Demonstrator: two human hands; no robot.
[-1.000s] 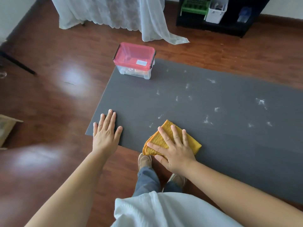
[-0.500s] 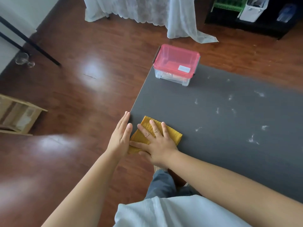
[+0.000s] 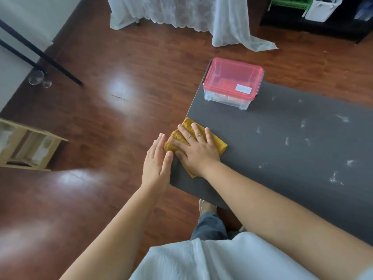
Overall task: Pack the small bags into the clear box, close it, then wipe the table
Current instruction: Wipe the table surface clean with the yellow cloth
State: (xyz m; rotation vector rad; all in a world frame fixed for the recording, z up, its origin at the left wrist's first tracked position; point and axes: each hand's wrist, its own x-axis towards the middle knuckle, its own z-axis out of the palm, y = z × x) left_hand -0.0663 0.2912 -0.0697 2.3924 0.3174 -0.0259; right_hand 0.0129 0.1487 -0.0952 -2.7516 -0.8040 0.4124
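The clear box (image 3: 228, 98) with a pink lid stands closed at the far left corner of the dark grey table (image 3: 282, 150). My right hand (image 3: 196, 152) presses flat on a folded yellow cloth (image 3: 217, 143) at the table's left edge, the cloth partly hanging over it. My left hand (image 3: 156, 164) is held flat and cupped just off that edge, its fingers touching the cloth. White crumbs (image 3: 302, 124) are scattered over the right part of the table. No small bags lie loose.
Wooden floor lies left of the table. A wooden crate (image 3: 26, 146) sits at far left, black legs (image 3: 40, 55) and glass items (image 3: 38, 78) beyond it. White curtain (image 3: 181, 15) and a dark shelf (image 3: 314, 15) stand at the back. My feet are under the table.
My right hand has slid the cloth left, from the front middle to the table's left edge. My left hand has left the tabletop and now sits beside the edge against the cloth.
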